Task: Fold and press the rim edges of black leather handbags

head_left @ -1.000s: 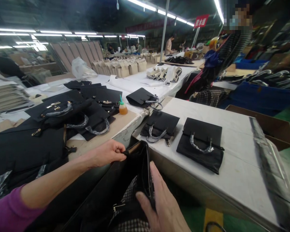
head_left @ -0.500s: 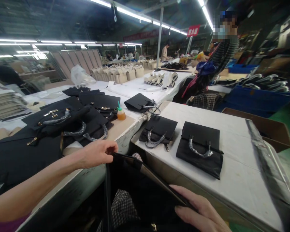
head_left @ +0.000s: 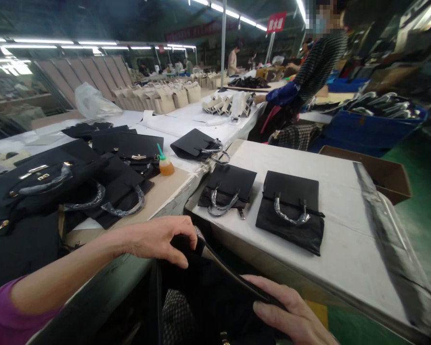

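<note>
Low in front of me I hold a black handbag [head_left: 215, 297] with checked lining showing inside. My left hand [head_left: 158, 238] grips its upper left corner, fingers curled over the rim. My right hand [head_left: 290, 318] clasps the bag's right edge at the bottom of the view, thumb on top. Two flat black handbags, one [head_left: 227, 188] and another [head_left: 290, 210], lie side by side on the white table [head_left: 345, 230] just beyond, handles wrapped in clear film.
A heap of black bags [head_left: 75, 177] covers the bench [head_left: 165, 189] at left, beside a small orange glue bottle [head_left: 164, 165]. One more black bag [head_left: 196, 144] lies farther back. A person in a striped top [head_left: 309, 72] works at the far right. A cardboard box [head_left: 377, 172] and blue bins [head_left: 369, 129] stand right.
My left hand has shifted from pinching the bag's corner to curling over its rim. The bag has opened wider and my view has swung slightly right and closer.
</note>
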Motion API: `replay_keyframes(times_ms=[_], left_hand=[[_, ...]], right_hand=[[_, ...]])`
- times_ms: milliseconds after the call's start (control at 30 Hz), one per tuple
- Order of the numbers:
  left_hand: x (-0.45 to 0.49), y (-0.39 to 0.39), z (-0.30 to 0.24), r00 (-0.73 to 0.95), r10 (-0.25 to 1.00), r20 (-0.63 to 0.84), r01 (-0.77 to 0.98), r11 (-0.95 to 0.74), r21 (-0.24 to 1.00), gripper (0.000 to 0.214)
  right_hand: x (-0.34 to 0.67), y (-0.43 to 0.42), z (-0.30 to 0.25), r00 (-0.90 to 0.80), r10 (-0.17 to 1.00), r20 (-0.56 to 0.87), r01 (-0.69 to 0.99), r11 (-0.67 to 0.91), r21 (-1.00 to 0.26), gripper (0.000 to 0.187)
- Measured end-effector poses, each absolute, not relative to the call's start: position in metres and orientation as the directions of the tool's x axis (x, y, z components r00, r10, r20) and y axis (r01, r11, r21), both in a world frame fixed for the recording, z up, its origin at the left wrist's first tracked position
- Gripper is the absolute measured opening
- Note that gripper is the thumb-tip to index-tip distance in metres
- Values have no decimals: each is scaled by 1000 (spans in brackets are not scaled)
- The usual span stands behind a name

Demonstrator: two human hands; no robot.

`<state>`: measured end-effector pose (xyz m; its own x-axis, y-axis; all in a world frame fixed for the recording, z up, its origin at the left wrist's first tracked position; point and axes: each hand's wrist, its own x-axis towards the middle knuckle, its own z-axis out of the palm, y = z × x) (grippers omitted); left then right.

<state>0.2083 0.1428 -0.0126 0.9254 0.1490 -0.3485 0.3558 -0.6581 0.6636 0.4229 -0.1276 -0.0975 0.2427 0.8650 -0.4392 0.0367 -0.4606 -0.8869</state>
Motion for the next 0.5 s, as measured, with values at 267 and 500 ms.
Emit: replay_keyframes(times_ms=[267,500], left_hand=[[244,137,-42,972,87,-216,222,-627,746,17],[237,138,-63,954,174,-243,298,-630,717,18]], right_hand=[[416,-113,-105,222,923,-314,33,-329,-944,42],[411,-111,-111,470,850,-239,107,-323,-940,34]])
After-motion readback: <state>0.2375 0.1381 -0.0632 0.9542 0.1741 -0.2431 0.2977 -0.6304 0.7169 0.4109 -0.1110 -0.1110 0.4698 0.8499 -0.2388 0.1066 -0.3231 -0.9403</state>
